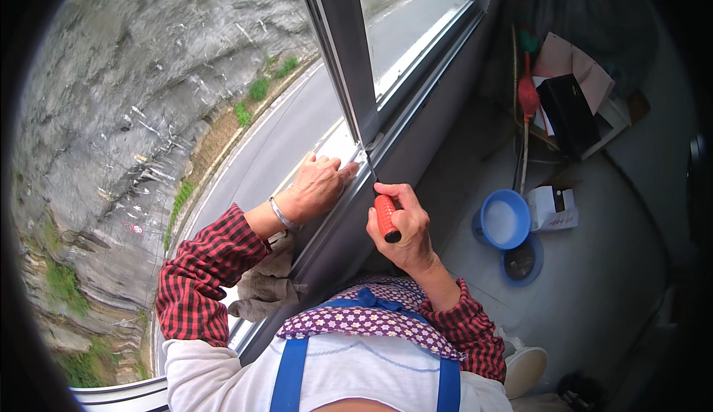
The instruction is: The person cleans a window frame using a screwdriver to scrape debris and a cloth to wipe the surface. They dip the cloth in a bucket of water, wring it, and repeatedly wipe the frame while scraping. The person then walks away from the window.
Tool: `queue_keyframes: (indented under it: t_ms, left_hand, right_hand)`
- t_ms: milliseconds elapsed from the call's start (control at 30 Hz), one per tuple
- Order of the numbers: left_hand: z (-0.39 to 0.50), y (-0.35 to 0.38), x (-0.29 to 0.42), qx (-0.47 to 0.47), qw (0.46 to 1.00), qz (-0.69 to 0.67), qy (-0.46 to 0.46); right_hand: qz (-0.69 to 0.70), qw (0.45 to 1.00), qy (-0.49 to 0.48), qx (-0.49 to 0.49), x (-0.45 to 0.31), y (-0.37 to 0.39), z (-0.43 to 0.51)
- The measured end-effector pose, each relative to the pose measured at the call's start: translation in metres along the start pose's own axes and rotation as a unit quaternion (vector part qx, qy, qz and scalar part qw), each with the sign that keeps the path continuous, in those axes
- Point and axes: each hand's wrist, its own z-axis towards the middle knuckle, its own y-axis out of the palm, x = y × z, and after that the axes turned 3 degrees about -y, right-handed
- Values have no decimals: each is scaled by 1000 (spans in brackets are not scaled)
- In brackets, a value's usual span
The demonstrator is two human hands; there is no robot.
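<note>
My right hand [405,228] is closed round the red handle of a screwdriver-like tool [385,211] with a black end. Its thin metal shaft points up to the corner where the window's upright frame meets the sill track [356,183]. A small white scrap, perhaps cloth or paper, lies at that corner. My left hand [316,184], with a silver bracelet at the wrist, rests on the track beside the shaft's tip, fingers bent; whether it pinches anything cannot be made out. A grey-brown cloth [266,289] hangs over the sill below my left forearm.
The window opening looks onto a road [267,133] and a rock face. On the floor at right stand a blue bucket [506,220] holding something whitish, another blue container [522,261], a white box [551,208], a black case [568,114] and a red-headed stick tool [527,94].
</note>
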Motion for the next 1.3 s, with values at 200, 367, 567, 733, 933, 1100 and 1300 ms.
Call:
queue_keyframes:
  t_ms: [200,367,567,733,933,1100,1300]
  left_hand:
    - [6,2,3,19,1000,4,-7]
    - [14,5,4,31,999,18,-12]
    - [-4,5,0,-50,998,-16,-27]
    - [-21,6,-8,-55,998,-17,13]
    - [-10,6,2,45,997,-55,-18]
    - [-9,6,2,48,997,-54,-30]
    - [0,16,-1,68,996,-36,-53]
  right_hand:
    - [-1,997,19,76,2,6,5]
    - [77,972,185,120,10,-1,9]
    - [53,984,153,76,-15,4,1]
    - [111,973,198,28,-15,-5,-5]
    - [35,997,64,22,-3,-1,-6]
    - [-21,998,-59,-25,3,12,-12]
    - [-121,985,-107,-67,-12,41,-7]
